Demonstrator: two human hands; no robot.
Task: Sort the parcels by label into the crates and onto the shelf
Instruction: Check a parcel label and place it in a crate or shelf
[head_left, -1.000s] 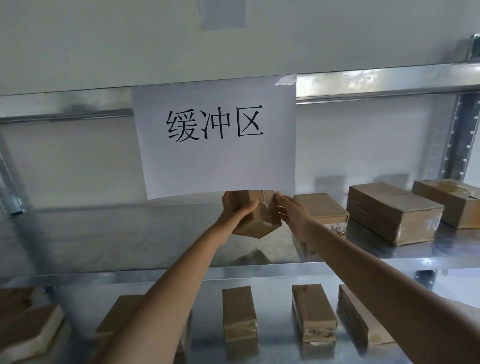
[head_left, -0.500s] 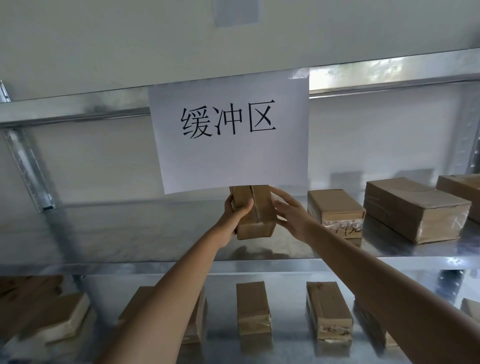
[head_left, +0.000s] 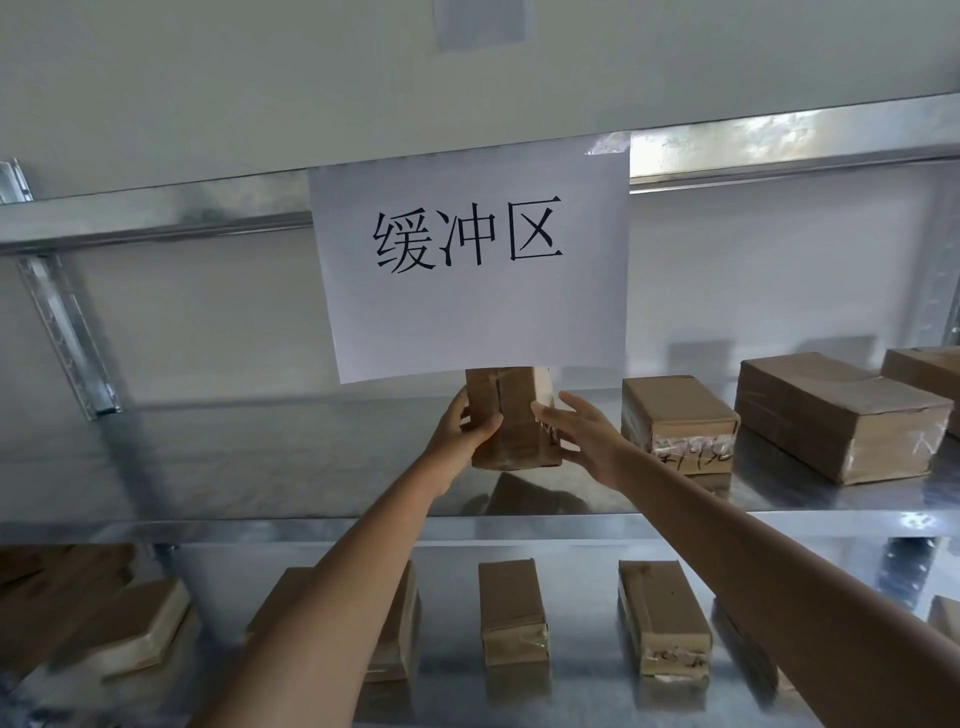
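A small brown taped parcel (head_left: 514, 415) rests on the metal shelf (head_left: 260, 467), just under a white paper sign (head_left: 470, 270) with black characters that hides its far end. My left hand (head_left: 462, 431) grips the parcel's left side, thumb curled over the top. My right hand (head_left: 582, 431) lies against its right side with fingers straight.
Three more brown parcels (head_left: 678, 421) (head_left: 836, 415) (head_left: 930, 379) sit to the right on the same shelf. The lower shelf (head_left: 576, 597) carries several parcels in a row. A steel upright (head_left: 67, 338) stands at the left, and the shelf's left half is bare metal.
The parcel was tilted in the air between both hands; now it lies flat on the shelf, pushed slightly further in. My right fingers have straightened.
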